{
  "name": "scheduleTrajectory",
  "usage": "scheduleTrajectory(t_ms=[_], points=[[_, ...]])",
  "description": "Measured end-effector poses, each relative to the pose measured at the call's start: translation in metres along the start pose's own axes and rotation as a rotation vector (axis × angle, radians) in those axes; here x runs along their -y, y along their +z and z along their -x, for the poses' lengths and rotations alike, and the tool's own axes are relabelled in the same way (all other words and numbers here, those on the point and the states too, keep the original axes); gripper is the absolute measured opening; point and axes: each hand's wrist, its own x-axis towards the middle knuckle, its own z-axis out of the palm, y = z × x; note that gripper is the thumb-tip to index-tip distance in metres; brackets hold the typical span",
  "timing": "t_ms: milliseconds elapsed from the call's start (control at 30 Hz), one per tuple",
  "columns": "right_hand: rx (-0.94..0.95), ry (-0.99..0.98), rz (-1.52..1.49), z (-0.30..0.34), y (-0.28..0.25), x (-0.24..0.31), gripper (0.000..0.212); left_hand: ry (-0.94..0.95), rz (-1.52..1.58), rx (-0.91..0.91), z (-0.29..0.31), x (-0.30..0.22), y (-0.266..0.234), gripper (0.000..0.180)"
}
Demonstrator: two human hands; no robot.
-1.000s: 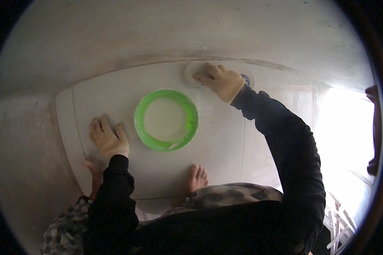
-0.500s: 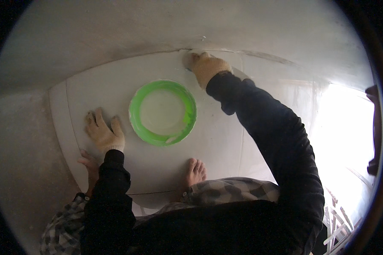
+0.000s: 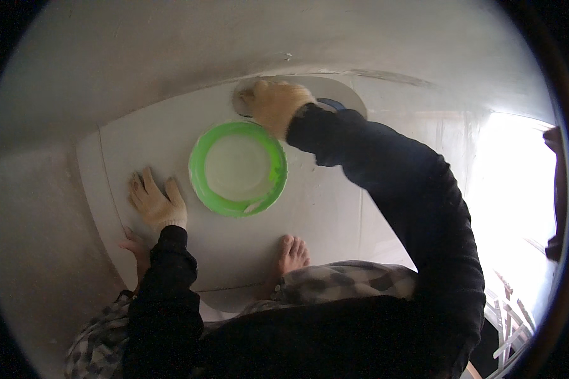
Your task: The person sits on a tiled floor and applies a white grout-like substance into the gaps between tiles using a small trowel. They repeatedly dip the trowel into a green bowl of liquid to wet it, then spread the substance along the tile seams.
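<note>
My right hand [image 3: 277, 106], in a cream work glove, is closed on a grey trowel [image 3: 344, 91] with rounded ends. It lies along the far edge of the pale floor, beside the wall seam, and a dark blue part shows behind my wrist. The grip on the handle is hidden under my glove. Close below that hand is a round green basin [image 3: 199, 183] with whitish, smooth contents. My left hand [image 3: 157, 197], also gloved, rests flat with spread fingers on the pale surface, left of the basin, holding nothing.
Curved grey walls [image 3: 171, 38] rise at the far side and left. My bare feet [image 3: 293, 254] are on the surface near the basin. At right is a bright opening [image 3: 515, 189], with thin strips [image 3: 512, 328] piled at the lower right.
My right hand has slid left along the far edge with the trowel, and more of its plate now shows. My left hand stays nearly in place.
</note>
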Motion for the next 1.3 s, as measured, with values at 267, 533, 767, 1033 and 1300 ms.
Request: scheduleTrajectory(t_ms=[267, 533, 767, 1033, 1300], points=[[0.102, 0.182, 0.070, 0.000, 0.021, -0.031, 0.041, -0.018, -0.040, 0.013, 0.001, 0.003, 0.002, 0.061], [0.309, 0.554, 0.322, 0.072, 0.016, -0.139, 0.042, -0.036, -0.010, 0.023, 0.003, 0.003, 0.005, 0.060], [0.379, 0.612, -0.025, 0.115, -0.025, -0.143, 0.045, 0.027, -0.026, -0.011, 0.002, 0.010, 0.011, 0.052], [0.324, 0.126, -0.274, 0.139, -0.064, -0.066, 0.041, -0.157, 1.408, 0.197, -0.001, -0.079, -0.004, 0.039], [0.413, 0.073, -0.048, 0.132, -0.051, -0.015, 0.015, -0.063, 1.529, 0.597, -0.015, -0.123, -0.067, 0.024]])
